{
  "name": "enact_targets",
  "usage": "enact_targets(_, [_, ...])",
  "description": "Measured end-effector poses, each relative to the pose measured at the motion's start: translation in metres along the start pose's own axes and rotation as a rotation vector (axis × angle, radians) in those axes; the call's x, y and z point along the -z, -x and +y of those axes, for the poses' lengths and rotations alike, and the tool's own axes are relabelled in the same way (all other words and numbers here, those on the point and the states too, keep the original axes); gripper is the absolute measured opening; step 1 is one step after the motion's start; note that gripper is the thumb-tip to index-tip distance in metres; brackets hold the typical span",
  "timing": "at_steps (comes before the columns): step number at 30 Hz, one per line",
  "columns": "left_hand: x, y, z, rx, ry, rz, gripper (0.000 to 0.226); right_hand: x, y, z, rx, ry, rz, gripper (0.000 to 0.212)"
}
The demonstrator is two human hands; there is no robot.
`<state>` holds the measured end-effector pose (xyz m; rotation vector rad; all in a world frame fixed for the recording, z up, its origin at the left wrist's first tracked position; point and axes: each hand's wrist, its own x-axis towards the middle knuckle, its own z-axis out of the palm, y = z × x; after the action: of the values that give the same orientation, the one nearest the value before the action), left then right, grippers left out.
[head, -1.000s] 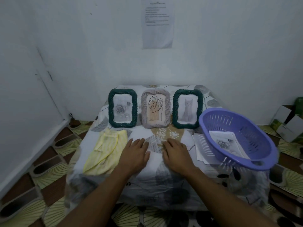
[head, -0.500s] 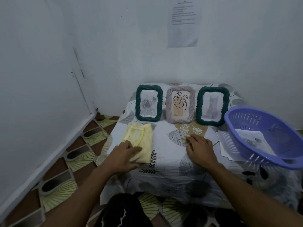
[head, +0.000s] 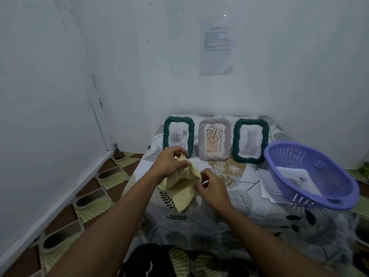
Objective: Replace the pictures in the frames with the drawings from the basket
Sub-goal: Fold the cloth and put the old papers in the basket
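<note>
Left hand (head: pixel 171 163): fingers closed round the bunched top of a yellow cloth (head: pixel 183 193), which hangs down to the patterned table cover (head: pixel 239 208).
Right hand (head: pixel 212 187): fingers curled at the cloth's right edge; whether they pinch it cannot be told.
Frames: three stand upright in a row at the back of the table, long axes vertical: left green frame (head: pixel 178 136) with a rose sketch, grey frame (head: pixel 214 139) with a leaf line picture, right green frame (head: pixel 250 141) with a cat sketch.
Basket: purple basket (head: pixel 289 156) at the table's right edge, tilted, holding a drawing (head: pixel 295 176); loose papers (head: pixel 263 180) lie partly under it.
Deciding relation: the frames lie beyond both hands. The left green frame is just behind the left hand; the basket lies to the right, nearer the right hand.
Writing: the wall notice (head: pixel 216 45) carries printed lines too small to read; no brand shows.
</note>
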<state>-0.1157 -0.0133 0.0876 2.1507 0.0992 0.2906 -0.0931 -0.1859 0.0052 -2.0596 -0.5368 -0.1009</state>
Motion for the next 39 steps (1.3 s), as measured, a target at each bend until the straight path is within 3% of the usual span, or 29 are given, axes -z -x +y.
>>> enact_targets(2, [0.001, -0.003, 0.008, 0.003, 0.041, -0.027, 0.027, 0.009, -0.008, 0.001, -0.044, -0.065, 0.092, 0.003])
enact_targets(7, [0.006, -0.003, 0.002, 0.026, 0.053, -0.104, 0.055, 0.058, -0.033, -0.001, -0.082, -0.136, 0.142, 0.006])
enact_targets(12, [-0.004, -0.005, 0.003, -0.198, -0.140, -0.007, 0.035, 0.103, -0.053, -0.012, 0.003, 0.039, 0.031, 0.004])
enact_targets(16, [-0.008, -0.009, 0.010, -0.320, -0.110, 0.057, 0.022, 0.124, -0.061, -0.020, 0.048, 0.109, -0.043, 0.010])
enact_targets(22, [-0.012, -0.014, 0.015, -0.180, 0.256, 0.132, 0.023, 0.142, -0.070, -0.025, 0.066, 0.106, -0.098, 0.008])
enact_targets(28, [0.001, -0.025, 0.016, -0.056, 0.404, 0.174, 0.015, 0.160, -0.073, -0.016, 0.063, 0.308, -0.351, 0.021])
enact_targets(31, [0.001, -0.025, 0.017, -0.072, 0.324, 0.085, 0.023, 0.160, -0.076, -0.010, 0.073, 0.444, -0.334, 0.009])
enact_targets(34, [-0.004, -0.028, 0.018, -0.165, 0.049, 0.133, 0.027, 0.161, -0.077, -0.008, 0.095, 0.491, -0.290, 0.001])
enact_targets(39, [-0.004, -0.029, 0.017, -0.236, -0.152, 0.204, 0.013, 0.161, -0.073, 0.004, 0.098, 0.577, -0.210, 0.009])
